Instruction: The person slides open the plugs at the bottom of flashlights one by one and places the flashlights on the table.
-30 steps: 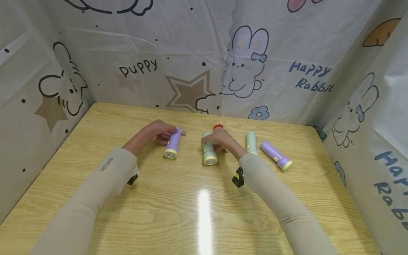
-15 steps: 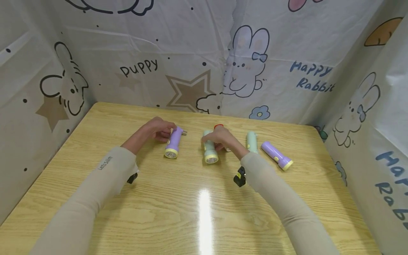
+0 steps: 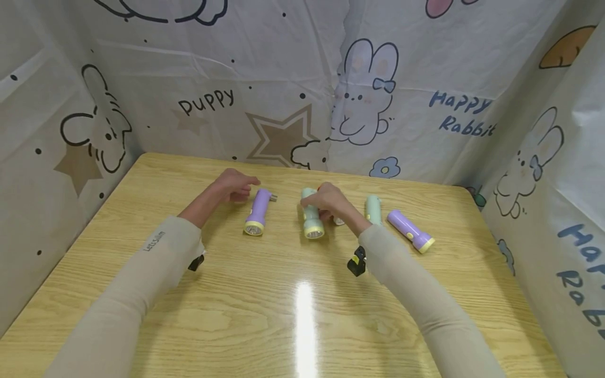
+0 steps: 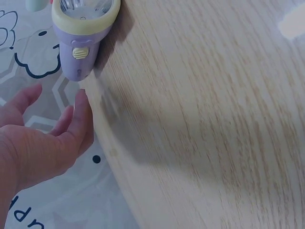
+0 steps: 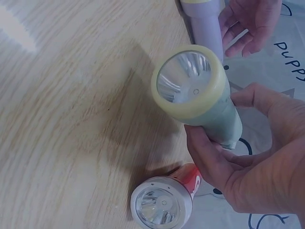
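A purple flashlight point(image 3: 259, 207) with a yellow rim lies on the table, metal prongs sticking out near its tail. Just beyond that tail is my left hand point(image 3: 233, 185), apart from it, fingers loosely bent and holding nothing; the left wrist view shows a gap between fingertips and flashlight point(image 4: 78, 59). With thumb and fingers my right hand point(image 5: 267, 157) grips a pale green flashlight point(image 5: 221, 119) by its body, the yellow-rimmed lens facing me. Beside that hand lies a red flashlight point(image 5: 190, 175) with a white head, mostly hidden behind the hand in the head view.
To the right lie a second pale green flashlight point(image 3: 373, 209), its lower end covered by the right sleeve, and a second purple flashlight point(image 3: 408, 230) set at a slant. A cartoon-printed cloth point(image 3: 279, 63) stands around the back and sides of the wooden table point(image 3: 227, 315).
My left hand has let go of the purple flashlight and drawn back slightly, away from me. My right hand has shifted the green flashlight a little farther back and to the right.
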The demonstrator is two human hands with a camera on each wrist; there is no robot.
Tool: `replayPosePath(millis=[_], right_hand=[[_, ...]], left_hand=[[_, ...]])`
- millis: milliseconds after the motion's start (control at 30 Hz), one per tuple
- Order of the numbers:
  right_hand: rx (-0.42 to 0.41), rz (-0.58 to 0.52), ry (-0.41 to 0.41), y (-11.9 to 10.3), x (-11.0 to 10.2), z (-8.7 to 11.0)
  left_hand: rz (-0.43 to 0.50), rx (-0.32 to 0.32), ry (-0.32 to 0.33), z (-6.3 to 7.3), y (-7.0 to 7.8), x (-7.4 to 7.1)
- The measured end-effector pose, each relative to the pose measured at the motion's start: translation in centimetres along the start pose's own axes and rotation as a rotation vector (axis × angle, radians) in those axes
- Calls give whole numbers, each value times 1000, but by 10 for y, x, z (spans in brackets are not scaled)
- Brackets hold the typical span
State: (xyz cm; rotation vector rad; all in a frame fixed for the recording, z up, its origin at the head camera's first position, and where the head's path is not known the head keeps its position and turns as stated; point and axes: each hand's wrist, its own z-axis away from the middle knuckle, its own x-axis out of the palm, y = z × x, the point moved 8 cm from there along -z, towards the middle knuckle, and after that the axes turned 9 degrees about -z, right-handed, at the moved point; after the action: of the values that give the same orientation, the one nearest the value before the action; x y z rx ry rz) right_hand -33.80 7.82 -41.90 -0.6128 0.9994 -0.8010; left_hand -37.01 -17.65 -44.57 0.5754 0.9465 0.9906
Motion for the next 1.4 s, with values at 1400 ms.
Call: replayPosePath(millis=[1400], right_hand=[[-259, 228, 208, -34, -21, 7]], left_hand=[[211, 248, 16, 24, 56, 19]])
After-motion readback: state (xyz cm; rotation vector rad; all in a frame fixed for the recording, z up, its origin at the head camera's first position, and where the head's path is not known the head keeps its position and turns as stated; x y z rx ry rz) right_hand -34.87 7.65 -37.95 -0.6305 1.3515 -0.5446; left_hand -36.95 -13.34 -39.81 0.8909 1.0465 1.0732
